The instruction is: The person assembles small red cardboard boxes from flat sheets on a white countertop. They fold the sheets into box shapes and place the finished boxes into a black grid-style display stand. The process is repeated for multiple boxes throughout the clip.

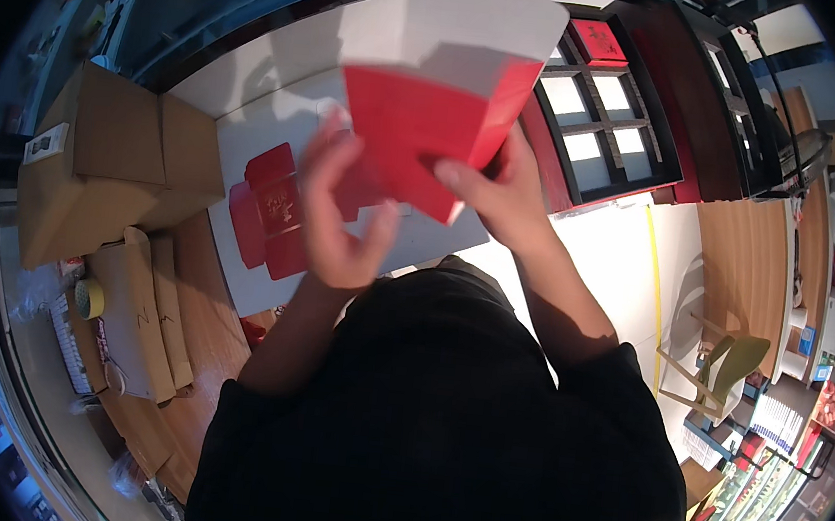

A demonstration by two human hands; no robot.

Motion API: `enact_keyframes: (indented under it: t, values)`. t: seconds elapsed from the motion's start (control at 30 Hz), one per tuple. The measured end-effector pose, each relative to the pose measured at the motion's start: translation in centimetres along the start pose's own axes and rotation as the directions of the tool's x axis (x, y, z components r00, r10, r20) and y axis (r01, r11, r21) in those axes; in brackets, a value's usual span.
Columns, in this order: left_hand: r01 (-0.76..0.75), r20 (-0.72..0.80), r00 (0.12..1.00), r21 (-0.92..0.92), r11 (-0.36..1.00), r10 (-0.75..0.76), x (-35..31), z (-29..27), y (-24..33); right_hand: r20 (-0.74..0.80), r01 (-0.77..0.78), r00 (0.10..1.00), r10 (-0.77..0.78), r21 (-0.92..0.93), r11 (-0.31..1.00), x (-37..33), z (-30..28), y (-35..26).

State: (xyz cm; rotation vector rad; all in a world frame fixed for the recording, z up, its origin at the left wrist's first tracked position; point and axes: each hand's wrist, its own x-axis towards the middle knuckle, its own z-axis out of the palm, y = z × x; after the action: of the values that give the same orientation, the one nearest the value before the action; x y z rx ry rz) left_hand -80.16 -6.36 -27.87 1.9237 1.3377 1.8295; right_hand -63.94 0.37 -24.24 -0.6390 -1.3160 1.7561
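Observation:
In front of me a red paper carton [405, 124] with a white inside stands partly folded, its tall white flap [450, 23] pointing up and away. My right hand [506, 197] grips its lower right side, thumb on the red face and fingers behind. To the left of the carton my left hand [343, 218] is slightly blurred, its fingers spread and apart. Whether its fingertips touch the carton's edge I cannot tell. Beyond that hand, a red carton blank [280, 209] with gold print lies unfolded on the white tabletop [234, 288].
A brown cardboard box [117, 146] stands at the left, above flattened cardboard [146, 315], a yellow tape roll [89, 298] and a keyboard [69, 346]. At the far right a dark compartmented display frame [601, 128] holds a small red box [597, 43]. A green chair [737, 367] stands farther right.

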Motion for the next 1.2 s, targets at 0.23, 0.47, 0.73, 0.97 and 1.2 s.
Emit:
enact_keyframes:
  t: [0.23, 0.47, 0.73, 0.97, 1.2]
  values:
    - [0.396, 0.178, 0.915, -0.245, 0.885, -0.361, 3.3, -1.7, 1.7, -0.028, 0.28, 0.959, -0.283, -0.075, 0.957, -0.8, 0.6, 0.5]
    - [0.253, 0.248, 0.944, -0.124, 0.96, -0.217, 2.6, -1.0, 1.1, 0.193, 0.431, 0.902, -0.386, -0.442, 0.786, -0.6, -0.3, 0.0]
    - [0.226, 0.288, 0.935, -0.035, 0.973, -0.207, 2.8, -1.9, 0.8, 0.229, 0.372, 0.928, -0.294, -0.501, 0.781, -0.4, -0.9, -0.6]
    - [0.104, 0.328, 0.941, -0.046, 0.993, -0.084, 3.6, -2.7, 0.9, 0.178, 0.495, 0.869, -0.462, -0.322, 0.807, 0.8, -0.8, -0.9]
    - [0.289, 0.252, 0.933, -0.1, 0.952, -0.257, 3.1, -2.9, 0.9, 0.167, 0.362, 0.932, -0.322, -0.364, 0.858, 1.5, -0.5, -2.9]
